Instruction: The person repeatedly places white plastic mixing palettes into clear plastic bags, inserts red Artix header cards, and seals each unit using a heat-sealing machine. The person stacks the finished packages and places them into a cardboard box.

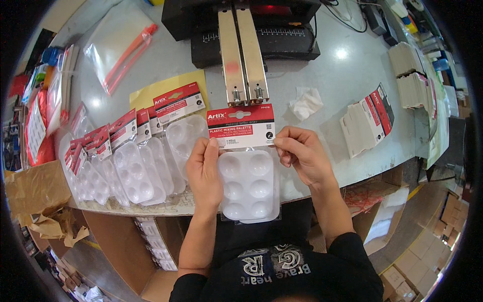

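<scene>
Between my hands is a bagged white plastic paint palette with round wells, topped by a red and white header card. My left hand pinches the card's lower left corner and lies along the palette's side. At the card's lower right edge, my right hand pinches with thumb and fingers. The card's upper edge meets the lower end of two metal stapler arms; whether it is under them I cannot tell. More carded palettes lie overlapping in a row to the left.
A black machine base carries the metal arms. Stacked header cards and a crumpled white tissue lie to the right. Clear plastic bags rest at the far left, a yellow sheet behind the palettes. Cardboard boxes stand below the table edge.
</scene>
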`<act>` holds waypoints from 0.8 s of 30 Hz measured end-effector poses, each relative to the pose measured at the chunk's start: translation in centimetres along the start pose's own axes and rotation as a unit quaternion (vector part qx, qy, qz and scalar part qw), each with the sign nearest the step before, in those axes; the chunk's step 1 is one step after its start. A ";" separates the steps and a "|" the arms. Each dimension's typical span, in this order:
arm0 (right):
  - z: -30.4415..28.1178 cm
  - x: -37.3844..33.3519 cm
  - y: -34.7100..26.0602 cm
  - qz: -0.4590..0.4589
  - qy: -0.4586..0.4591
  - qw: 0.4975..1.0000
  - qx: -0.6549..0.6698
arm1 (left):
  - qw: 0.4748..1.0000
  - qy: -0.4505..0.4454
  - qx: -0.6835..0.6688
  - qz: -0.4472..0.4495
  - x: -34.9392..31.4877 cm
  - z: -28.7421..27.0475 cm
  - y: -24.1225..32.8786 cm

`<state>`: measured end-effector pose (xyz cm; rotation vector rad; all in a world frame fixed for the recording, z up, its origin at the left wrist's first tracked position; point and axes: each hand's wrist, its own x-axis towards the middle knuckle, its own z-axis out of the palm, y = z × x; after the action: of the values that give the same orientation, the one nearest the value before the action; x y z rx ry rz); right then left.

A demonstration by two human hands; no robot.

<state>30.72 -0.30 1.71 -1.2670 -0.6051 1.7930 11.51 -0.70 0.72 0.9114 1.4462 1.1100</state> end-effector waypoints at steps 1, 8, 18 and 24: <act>0.0 0.0 0.2 0.002 0.003 1.000 -0.001 | 1.000 0.001 -0.011 -0.013 0.0 0.0 -0.1; 0.2 0.6 0.1 -0.024 0.038 0.999 0.013 | 1.000 0.010 -0.020 0.005 1.0 0.4 0.0; 0.4 5.0 0.5 -0.092 0.062 0.993 0.026 | 0.997 0.024 -0.055 0.049 5.5 1.5 -1.7; 0.8 3.7 -0.2 -0.104 0.075 0.992 -0.010 | 0.998 0.015 -0.034 0.050 4.4 1.6 -1.2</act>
<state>29.49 2.99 0.21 -1.2899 -0.6470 1.5103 12.42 3.37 -1.66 0.9294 1.3917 1.2443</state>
